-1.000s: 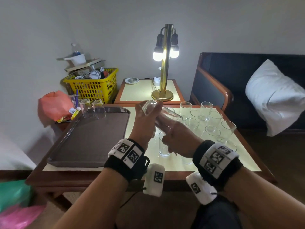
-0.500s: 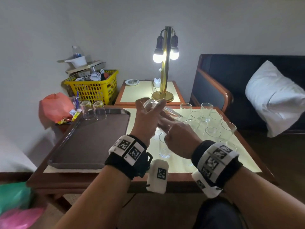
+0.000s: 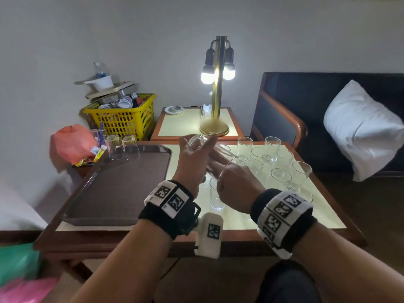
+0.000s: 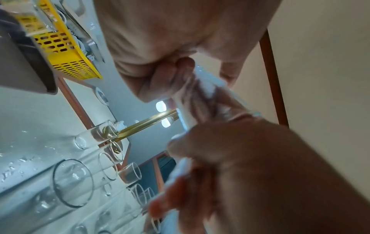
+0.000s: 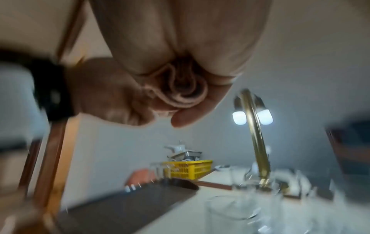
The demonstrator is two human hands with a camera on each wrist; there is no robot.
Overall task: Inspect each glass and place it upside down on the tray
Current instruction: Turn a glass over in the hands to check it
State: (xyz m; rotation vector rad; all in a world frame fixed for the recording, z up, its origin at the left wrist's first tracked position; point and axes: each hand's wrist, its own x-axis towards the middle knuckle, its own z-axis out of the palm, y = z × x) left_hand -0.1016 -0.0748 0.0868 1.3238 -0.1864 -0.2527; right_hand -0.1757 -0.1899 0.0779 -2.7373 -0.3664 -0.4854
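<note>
Looks like a hotel or guest room I'm in; brass lamp (image 3: 216,88) on a side table (image 3: 185,123); dark sofa (image 3: 328,101) with white pillow (image 3: 363,127); low wooden table (image 3: 317,224); yellow basket (image 3: 122,119) of supplies by plain wall.

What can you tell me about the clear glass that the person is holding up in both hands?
The clear cylindrical drinking glass looks empty and smooth-walled, with a thick base. It is held tilted, nearly on its side, above the cream-topped wooden table, touching nothing but skin. The left hand grips the base end, which points away toward the brass lamp; the right hand holds the open rim end, nearer the person. Any flaws are too fine to tell.
</note>
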